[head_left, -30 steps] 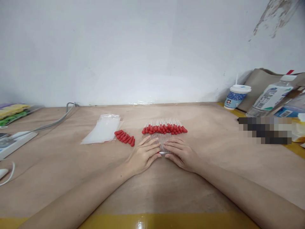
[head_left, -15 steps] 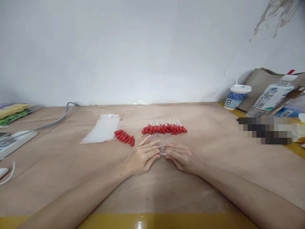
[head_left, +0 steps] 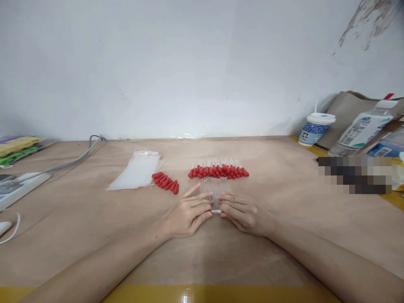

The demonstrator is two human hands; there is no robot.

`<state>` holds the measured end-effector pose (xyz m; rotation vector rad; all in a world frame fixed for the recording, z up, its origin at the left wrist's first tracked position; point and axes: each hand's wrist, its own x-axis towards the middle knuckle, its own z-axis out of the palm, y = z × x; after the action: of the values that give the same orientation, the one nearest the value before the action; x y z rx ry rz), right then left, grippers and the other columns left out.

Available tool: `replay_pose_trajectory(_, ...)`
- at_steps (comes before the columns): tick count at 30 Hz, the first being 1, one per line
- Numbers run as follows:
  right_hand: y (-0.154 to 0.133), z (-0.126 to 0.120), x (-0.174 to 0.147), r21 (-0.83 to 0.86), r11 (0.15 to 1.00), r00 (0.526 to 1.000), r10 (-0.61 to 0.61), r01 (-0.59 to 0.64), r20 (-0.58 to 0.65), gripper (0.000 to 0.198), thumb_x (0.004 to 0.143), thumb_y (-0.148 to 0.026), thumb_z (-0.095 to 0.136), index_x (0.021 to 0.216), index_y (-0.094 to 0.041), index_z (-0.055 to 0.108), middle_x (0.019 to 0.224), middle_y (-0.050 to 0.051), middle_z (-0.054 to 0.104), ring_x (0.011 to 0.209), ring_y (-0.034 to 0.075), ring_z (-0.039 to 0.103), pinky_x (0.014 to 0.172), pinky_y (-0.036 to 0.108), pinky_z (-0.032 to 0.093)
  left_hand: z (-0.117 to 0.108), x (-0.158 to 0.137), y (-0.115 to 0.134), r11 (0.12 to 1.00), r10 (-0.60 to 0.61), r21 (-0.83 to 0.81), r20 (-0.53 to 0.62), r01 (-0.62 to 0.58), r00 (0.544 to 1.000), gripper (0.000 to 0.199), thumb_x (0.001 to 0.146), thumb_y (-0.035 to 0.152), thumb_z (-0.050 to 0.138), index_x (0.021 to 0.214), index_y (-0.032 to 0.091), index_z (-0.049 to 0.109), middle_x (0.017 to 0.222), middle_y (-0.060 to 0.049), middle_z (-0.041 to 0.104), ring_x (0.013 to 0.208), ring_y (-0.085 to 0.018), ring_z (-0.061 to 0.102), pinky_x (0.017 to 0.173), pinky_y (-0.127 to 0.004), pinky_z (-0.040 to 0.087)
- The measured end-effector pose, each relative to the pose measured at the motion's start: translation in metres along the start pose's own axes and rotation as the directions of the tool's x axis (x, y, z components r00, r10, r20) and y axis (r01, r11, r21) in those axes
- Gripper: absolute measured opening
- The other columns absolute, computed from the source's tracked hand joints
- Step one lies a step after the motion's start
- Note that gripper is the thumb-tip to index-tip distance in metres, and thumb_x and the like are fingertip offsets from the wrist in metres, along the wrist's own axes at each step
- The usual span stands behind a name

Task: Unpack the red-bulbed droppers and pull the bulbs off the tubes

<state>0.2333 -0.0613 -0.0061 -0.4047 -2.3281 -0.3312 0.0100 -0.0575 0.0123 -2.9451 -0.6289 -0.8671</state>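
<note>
My left hand is closed in a pinch, with a trace of red rubber bulb between its fingertips. Opposite it, my right hand pinches a clear glass dropper tube that lies crosswise between the two hands. Just beyond the fingers, a row of loose clear tubes rests on the table, partly covered by both hands. Behind them lie many droppers with red bulbs, tubes pointing away. A small group of red bulbs sits left of my left hand.
Translucent zip bags are stacked left of the bulbs. A power strip and grey cable occupy the left side. To the right stand a paper cup, a plastic bottle and a bag.
Both hands have drawn slightly toward me with the crosswise glass tube held between them. The loose tubes, droppers and bulbs keep their places.
</note>
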Motion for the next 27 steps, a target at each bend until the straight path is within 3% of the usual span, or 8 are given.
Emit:
replay_pose_trajectory(11, 0.0, -0.005, -0.003, -0.076, 0.994, 0.996, -0.076, 0.079, 0.039, 0.014, 0.083, -0.014, 0.052, 0.094, -0.011, 0.059, 0.09, 0.008, 0.067, 0.106, 0.018, 0.055, 0.097, 0.034, 0.045, -0.003, -0.004, 0.002, 0.998, -0.025, -0.056, 0.041, 0.027, 0.999, 0.017, 0.087, 0.017, 0.043, 0.093, 0.016, 0.059, 0.1, -0.005, 0.067, 0.115, -0.019, 0.05, 0.106, -0.042, 0.027)
replay_pose_trajectory(27, 0.002, -0.019, -0.006, -0.159, 0.972, 0.984, -0.169, 0.175, 0.049, 0.016, 0.079, -0.01, 0.056, 0.095, -0.006, 0.059, 0.096, 0.012, 0.067, 0.108, 0.022, 0.054, 0.095, 0.038, 0.047, -0.002, -0.009, 0.001, 0.997, 0.073, 0.01, -0.011, -0.073, 0.997, 0.014, 0.086, 0.015, 0.046, 0.093, 0.016, 0.057, 0.099, -0.005, 0.067, 0.113, -0.018, 0.051, 0.104, -0.038, 0.032)
